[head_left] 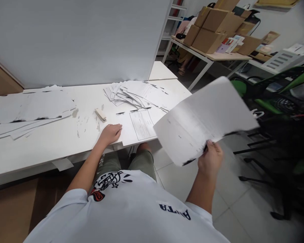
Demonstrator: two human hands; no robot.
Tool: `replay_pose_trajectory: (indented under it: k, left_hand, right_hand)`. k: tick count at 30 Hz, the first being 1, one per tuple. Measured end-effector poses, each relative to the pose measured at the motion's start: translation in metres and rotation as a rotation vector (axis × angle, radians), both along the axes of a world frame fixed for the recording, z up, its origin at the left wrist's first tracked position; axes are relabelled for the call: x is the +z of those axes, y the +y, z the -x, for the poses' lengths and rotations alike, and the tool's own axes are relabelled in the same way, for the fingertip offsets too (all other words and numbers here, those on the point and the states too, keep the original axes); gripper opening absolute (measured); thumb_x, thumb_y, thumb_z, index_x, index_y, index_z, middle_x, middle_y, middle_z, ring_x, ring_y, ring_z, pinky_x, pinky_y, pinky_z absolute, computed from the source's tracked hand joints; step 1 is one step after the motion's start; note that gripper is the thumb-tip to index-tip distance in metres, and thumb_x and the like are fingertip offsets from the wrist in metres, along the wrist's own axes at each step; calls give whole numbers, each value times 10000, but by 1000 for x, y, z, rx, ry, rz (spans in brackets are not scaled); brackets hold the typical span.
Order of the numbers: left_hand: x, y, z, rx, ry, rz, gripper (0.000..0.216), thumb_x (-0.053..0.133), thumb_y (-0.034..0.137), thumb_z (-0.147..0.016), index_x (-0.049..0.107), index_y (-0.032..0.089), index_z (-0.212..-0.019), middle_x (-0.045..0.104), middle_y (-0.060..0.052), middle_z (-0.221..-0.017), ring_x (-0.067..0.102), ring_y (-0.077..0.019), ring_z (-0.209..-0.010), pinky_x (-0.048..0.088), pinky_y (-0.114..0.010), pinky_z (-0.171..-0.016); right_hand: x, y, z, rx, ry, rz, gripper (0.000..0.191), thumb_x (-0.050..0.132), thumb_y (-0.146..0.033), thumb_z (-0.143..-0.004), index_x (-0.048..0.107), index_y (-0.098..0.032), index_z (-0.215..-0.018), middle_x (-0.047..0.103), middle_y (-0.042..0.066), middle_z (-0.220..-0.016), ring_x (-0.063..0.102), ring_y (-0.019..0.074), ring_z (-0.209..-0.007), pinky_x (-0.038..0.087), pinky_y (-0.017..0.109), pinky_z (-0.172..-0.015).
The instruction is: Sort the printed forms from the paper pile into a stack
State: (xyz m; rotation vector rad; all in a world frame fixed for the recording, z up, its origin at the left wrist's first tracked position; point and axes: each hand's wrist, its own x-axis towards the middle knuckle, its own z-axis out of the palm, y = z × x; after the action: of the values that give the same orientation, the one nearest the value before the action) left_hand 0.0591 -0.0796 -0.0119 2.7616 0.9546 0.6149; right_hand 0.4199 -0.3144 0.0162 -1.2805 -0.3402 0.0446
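Observation:
My right hand (210,158) grips the lower edge of a stack of white paper sheets (205,118), held in the air to the right of the white table (53,141), blurred by motion. My left hand (110,132) rests palm down, fingers flat, on the table's front edge, touching a printed form (142,124) that lies by itself. A small beige stapler (100,114) lies just beyond the left hand.
A loose heap of papers (136,94) covers the table's far right; flat paper stacks (27,111) lie at the left. A white partition (73,40) backs the table. Green and black chairs (281,101) stand on the right; cardboard boxes (212,30) sit on a far table.

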Motion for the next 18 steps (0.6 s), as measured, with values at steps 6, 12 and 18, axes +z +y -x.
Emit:
replay_pose_trajectory:
  k: [6,12,18]
  left_hand:
    - [-2,3,3,-91,-45,15,326,424,264,-931,705,190,-1078,747,-96,-1134,654,-255,-1178,534,-405,-962]
    - [-4,5,3,-105,-59,-38,322,435,281,-945,691,190,-1117,741,-96,-1152,683,-253,-1116,540,-415,-957]
    - [2,7,0,-165,-17,-74,294,418,237,-932,696,164,-988,749,-129,-1055,695,-267,-1038,544,-423,-911]
  right_hand:
    - [-35,49,76,137,396,-31,223,628,-336,-717,589,-188,-879,663,-5,-852,639,166,-913,533,348,-902]
    - [-63,78,160,234,376,2,379,538,-429,-847,567,-208,-1155,672,72,-1180,635,185,-1081,501,379,-976]
    - [-74,85,171,337,277,118,479,555,-419,-862,520,-186,-1279,598,115,-1343,570,209,-1227,397,425,-1110]
